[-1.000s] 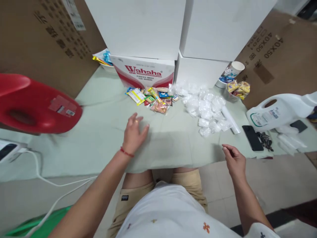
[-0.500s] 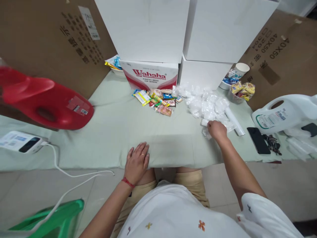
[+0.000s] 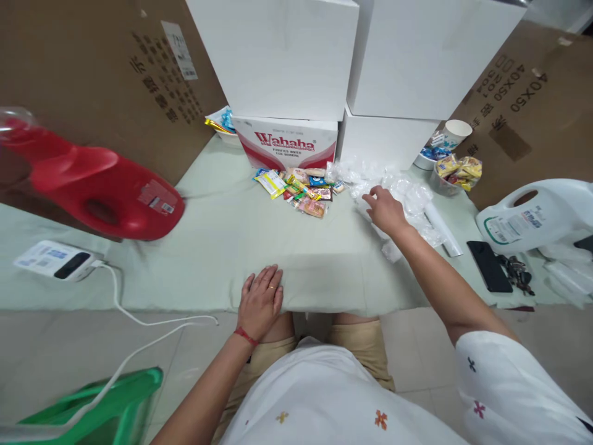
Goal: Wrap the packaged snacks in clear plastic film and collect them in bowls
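At the bottom of the view, a white shirt with small printed flowers [image 3: 333,395] above tan shorts [image 3: 361,346]. Hands well apart from each other. Left hand [image 3: 260,296] laid palm-down at the near edge of the desk [image 3: 185,259], fingers extended and close together, with nothing visible in the grasp; a red cord bracelet [image 3: 246,336] around the wrist. To the left of that hand, a white cable [image 3: 115,287] plugged into a white device with a dark panel [image 3: 58,259]. Toward the right end, a black smartphone [image 3: 490,267] just beside a dark tangled bundle [image 3: 516,273].

Farther in, right hand [image 3: 386,211] over the near left part of a heap of clear plastic packets [image 3: 410,191], fingers loosely bent; possibly touching the plastic, but contact, and any hold on a packet, impossible to tell from here. Plastic spread beneath and beyond the right hand, well apart from the left hand, forward and to the right of it. Along the heap's right side, a white roll [image 3: 443,228].

Beyond, left of the heap and near it, a pile of wrapped snacks [image 3: 299,188] in front of a Wahaha purified water carton [image 3: 294,145]. At far left, a red handled jug [image 3: 123,198]; at far right, a white handled jug [image 3: 523,225]. Past the heap, a tub of yellow-wrapped snacks [image 3: 458,170] and a paper cup [image 3: 458,128]. At the back, stacked white boxes [image 3: 278,55] between brown cardboard panels [image 3: 92,80].
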Available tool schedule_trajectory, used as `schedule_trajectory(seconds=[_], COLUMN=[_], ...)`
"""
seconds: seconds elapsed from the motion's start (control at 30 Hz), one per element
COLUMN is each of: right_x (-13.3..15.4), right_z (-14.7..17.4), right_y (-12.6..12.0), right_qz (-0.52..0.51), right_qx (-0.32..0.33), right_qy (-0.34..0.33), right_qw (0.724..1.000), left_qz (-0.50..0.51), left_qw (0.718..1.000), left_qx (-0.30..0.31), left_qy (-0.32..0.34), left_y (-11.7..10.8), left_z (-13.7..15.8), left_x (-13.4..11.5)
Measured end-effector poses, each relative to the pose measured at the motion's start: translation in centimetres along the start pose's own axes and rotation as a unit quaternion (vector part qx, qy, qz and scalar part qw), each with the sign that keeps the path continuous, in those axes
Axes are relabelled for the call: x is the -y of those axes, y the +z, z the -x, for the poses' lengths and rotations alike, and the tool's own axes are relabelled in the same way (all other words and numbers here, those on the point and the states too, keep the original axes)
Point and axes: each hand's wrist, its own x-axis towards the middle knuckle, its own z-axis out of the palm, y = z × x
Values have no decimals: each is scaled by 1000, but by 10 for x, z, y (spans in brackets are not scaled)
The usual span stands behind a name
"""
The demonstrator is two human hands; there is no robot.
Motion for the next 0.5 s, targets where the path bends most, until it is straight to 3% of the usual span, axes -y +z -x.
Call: schedule_trajectory(seconds=[0.1, 0.2, 0.27, 0.43, 0.5], right_x=[-7, -33, -53, -72, -61], right_z=[-19, -30, -33, -15, 2], right_y=[6, 2, -6, -32, -39], right_qz=[17, -81, -179, -275, -399], right_qx=[17, -72, -144, -217, -253], right_qy=[10, 87, 131, 225, 225], right_qw=[1000, 990, 964, 909, 852], left_qz=[5, 10, 13, 41, 83], left_qw=[1000, 1000, 1000, 999, 996], left_qx=[4, 4, 6, 9, 2], left_qy=[-6, -11, -13, -22, -35], left_y=[-2, -2, -2, -1, -2], left_z=[1, 1, 1, 1, 0], left_x=[-1, -1, -1, 1, 3])
